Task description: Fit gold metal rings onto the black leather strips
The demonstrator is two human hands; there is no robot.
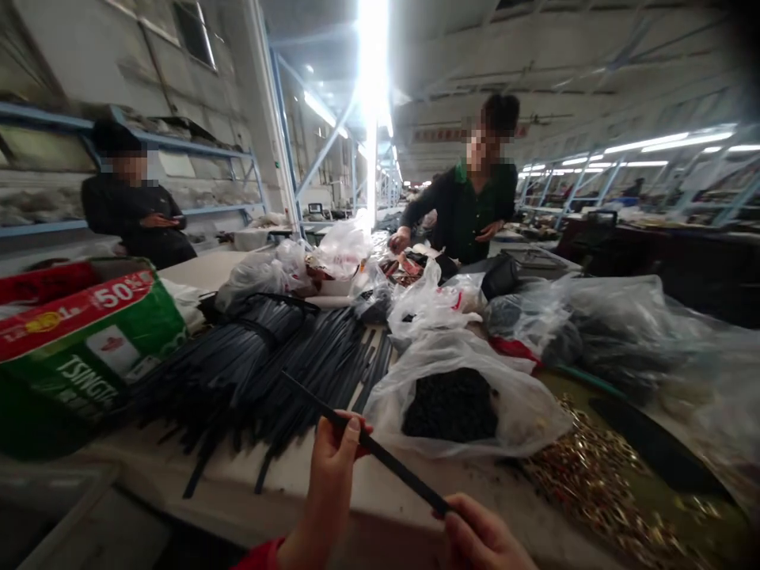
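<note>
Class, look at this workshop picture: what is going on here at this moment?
The person wearing the camera holds one thin black strip between both hands: the left hand pinches its middle, the right hand grips its near end. On the table lie a big pile of black strips, a clear bag of small black parts and loose brass-coloured pieces. Across the table a co-worker reaches into plastic bags.

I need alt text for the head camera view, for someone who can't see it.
Two bare hands, left hand and right hand, hold one thin black strip between them above a worktable. Behind lie a pile of black strips, a clear bag of dark pieces and a green carton; two people stand beyond.
</note>
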